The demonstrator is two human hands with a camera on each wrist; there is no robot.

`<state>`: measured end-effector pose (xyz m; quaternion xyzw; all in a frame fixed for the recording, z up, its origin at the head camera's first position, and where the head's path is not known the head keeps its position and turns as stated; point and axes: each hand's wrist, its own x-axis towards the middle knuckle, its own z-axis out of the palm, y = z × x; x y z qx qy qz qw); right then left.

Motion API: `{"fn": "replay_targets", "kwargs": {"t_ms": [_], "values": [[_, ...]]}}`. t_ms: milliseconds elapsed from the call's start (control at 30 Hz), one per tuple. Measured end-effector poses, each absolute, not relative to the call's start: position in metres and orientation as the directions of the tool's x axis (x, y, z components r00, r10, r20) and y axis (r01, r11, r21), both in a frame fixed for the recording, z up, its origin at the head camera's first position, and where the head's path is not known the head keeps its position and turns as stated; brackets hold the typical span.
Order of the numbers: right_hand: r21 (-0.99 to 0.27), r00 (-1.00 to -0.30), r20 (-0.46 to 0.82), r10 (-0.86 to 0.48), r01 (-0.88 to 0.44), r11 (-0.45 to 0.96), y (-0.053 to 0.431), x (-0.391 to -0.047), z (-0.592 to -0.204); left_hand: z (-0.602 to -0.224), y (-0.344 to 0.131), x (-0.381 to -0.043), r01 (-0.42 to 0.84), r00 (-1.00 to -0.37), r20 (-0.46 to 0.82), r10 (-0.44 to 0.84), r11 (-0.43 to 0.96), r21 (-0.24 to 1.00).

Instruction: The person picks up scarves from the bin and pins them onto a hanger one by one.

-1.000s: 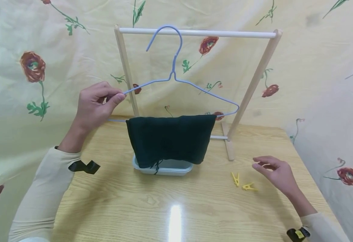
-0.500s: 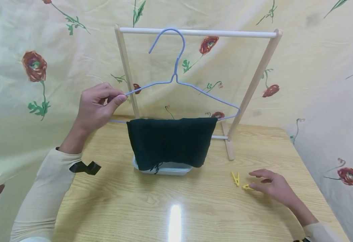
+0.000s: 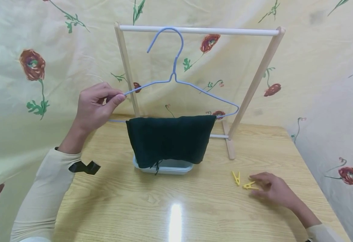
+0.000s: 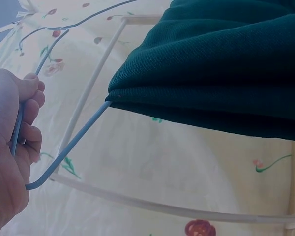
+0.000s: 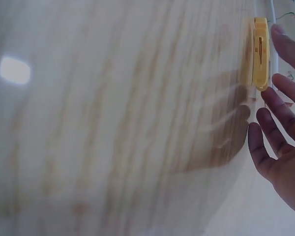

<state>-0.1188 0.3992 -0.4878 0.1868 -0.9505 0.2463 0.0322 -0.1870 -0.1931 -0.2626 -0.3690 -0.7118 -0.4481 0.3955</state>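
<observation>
My left hand (image 3: 96,106) pinches the left arm of a blue wire hanger (image 3: 174,65), raised above the table. Over the hanger's bottom bar drapes a folded dark green cloth (image 3: 170,141), its lower edge showing a few loose threads. In the left wrist view the fingers curl round the wire beside the cloth (image 4: 211,73). My right hand (image 3: 274,191) is low at the right, thumb and fingers parted just beside a yellow clothespin (image 3: 249,185). The right wrist view shows this clothespin (image 5: 261,54) close to the fingertips, not gripped. A second yellow clothespin (image 3: 236,178) lies to its left.
Behind the hanger stands a drying rack with a white top rail (image 3: 225,31) and wooden legs (image 3: 256,80). A pale blue tray (image 3: 170,171) sits below the cloth, partly covered. Flower-patterned fabric (image 3: 315,84) hangs around the wooden table (image 3: 134,208).
My right hand has come down toward the table and reached the nearer clothespin. The left hand keeps its hold, and the hanger has shifted only slightly.
</observation>
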Motion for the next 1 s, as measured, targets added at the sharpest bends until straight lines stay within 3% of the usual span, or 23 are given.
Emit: {"fn": "replay_targets", "kwargs": {"t_ms": [600,833,1000], "values": [[-0.43,-0.909,0.197,-0.366,-0.416,0.802,0.4,-0.119,-0.492,-0.266,-0.198,-0.189,0.886,-0.399,0.901,0.172,0.325,0.331],[-0.499,-0.927,0.163,-0.337,-0.373,0.782,0.402,-0.119,-0.482,-0.267,-0.199,-0.191,0.886,-0.401,0.9,0.169,0.321,0.335],[-0.517,-0.917,0.215,-0.335,-0.398,0.757,0.401,-0.122,-0.467,-0.267,-0.2,-0.193,0.891,-0.395,0.903,0.167,0.31,0.332]]}}
